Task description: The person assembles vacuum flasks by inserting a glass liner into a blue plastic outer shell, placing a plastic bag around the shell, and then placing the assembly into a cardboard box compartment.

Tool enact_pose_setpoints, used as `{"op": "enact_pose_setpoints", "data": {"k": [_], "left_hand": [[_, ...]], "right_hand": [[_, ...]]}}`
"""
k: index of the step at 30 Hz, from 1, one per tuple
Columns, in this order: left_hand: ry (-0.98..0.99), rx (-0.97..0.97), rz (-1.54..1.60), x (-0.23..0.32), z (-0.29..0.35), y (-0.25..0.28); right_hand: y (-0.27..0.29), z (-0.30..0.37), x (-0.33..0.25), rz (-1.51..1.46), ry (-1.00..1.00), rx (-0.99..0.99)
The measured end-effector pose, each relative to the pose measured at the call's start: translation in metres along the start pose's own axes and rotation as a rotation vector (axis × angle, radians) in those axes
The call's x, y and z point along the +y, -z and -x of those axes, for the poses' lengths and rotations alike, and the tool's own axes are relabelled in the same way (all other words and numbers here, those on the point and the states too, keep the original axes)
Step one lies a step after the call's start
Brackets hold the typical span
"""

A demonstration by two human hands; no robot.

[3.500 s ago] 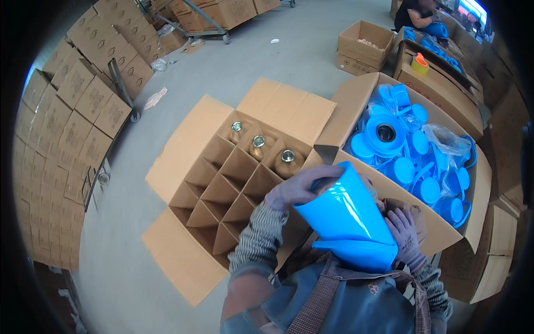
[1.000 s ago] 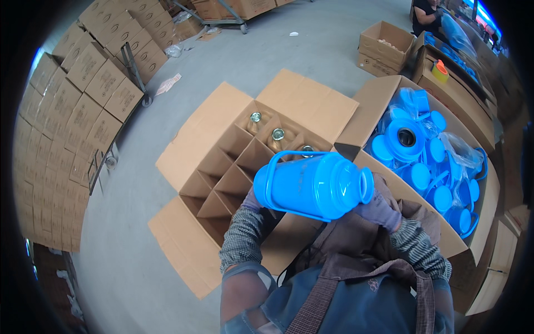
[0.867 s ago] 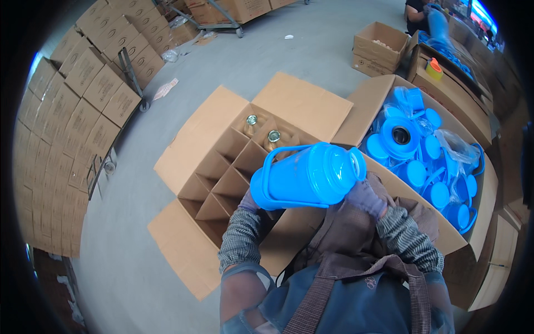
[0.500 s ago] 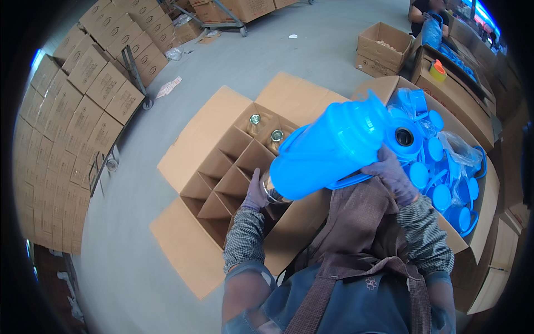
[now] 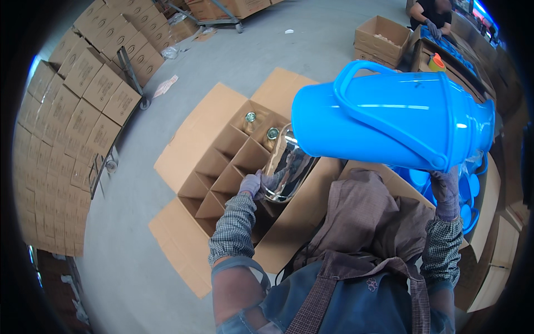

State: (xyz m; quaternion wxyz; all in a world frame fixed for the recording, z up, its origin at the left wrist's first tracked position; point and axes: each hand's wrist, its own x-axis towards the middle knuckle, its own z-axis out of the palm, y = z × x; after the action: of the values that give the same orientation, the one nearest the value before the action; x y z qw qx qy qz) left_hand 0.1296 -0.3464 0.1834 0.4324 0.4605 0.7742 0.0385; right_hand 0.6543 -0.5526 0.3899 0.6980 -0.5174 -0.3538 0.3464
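My gloved left hand (image 5: 253, 185) is closed on the lower end of a mirror-silver vacuum flask liner (image 5: 288, 167), which is tilted over the divided carton (image 5: 197, 131). The liner's upper end is beside the end of a blue thermos shell (image 5: 384, 119), and partly hidden there. My gloved right hand (image 5: 446, 195) grips that shell near its narrower end from below; most of its fingers are hidden. The shell lies on its side in the air, its carrying handle toward me. Two more liners (image 5: 250, 118) stand in the carton's far compartments, only their greenish tops plain.
At my right stands an open carton of blue thermos parts (image 5: 470, 189). Stacked cartons (image 5: 72, 128) on a trolley line the left side. A smaller open box (image 5: 384, 39) stands far right, near a co-worker (image 5: 431, 19) at a bench. Grey floor (image 5: 128, 222) lies between.
The blue shell has moved right and up, away from my left hand. The silver liner, mostly hidden before, now shows outside the shell in my left hand.
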Motion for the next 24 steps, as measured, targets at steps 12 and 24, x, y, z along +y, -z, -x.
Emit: {"op": "enact_pose_setpoints", "data": {"k": [12, 24], "left_hand": [[-0.093, -0.585, 1.065, -0.037, 0.022, -0.029], [-0.159, 0.097, 1.168, -0.035, -0.041, -0.139]], "right_hand": [[0.108, 0.029, 0.040, 0.020, 0.162, 0.141], [0.180, 0.066, 0.051, 0.159, 0.132, 0.157]]}}
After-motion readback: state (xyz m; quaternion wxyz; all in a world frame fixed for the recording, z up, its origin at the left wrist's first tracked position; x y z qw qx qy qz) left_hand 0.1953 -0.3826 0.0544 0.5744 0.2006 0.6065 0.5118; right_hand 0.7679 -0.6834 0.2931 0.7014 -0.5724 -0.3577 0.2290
